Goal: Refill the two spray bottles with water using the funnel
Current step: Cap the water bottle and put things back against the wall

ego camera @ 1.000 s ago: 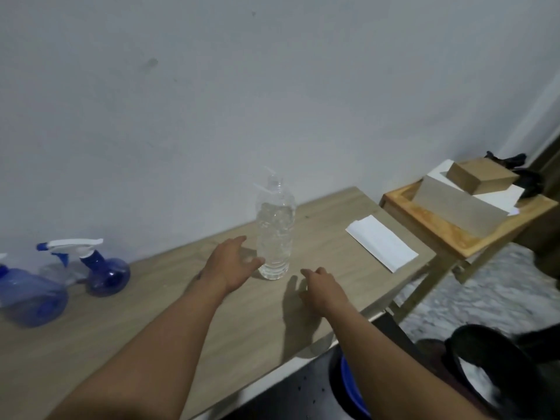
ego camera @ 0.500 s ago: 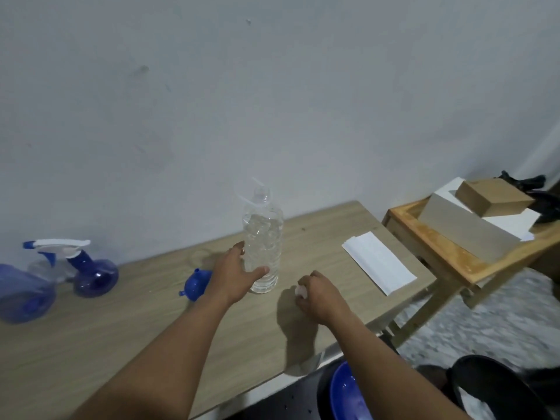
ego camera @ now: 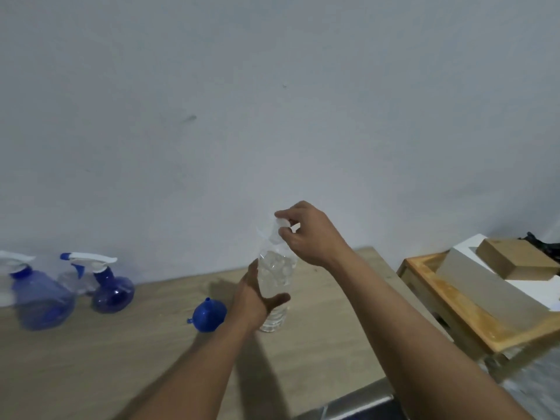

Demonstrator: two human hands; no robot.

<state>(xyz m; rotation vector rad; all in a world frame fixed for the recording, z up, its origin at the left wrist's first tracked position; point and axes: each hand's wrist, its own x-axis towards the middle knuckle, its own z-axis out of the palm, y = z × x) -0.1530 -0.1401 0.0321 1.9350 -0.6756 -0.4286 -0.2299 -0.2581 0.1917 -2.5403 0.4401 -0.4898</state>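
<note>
Judging progress: we think we are near the start; both sprayer heads look seated and nothing looks poured.
Table: it fills the lower frame and carries all we need.
Spray bottles: the larger spray bottle and the smaller spray bottle stand at lower left, well apart from our hands.
Water bottle: upright at centre, just right of the blue funnel.
Left hand: fingers wrapped around the bottle's body, steadying it.
Right hand: raised over the neck, fingertips pinched on the white cap; whether it is coming off or going on, we cannot tell.
</note>
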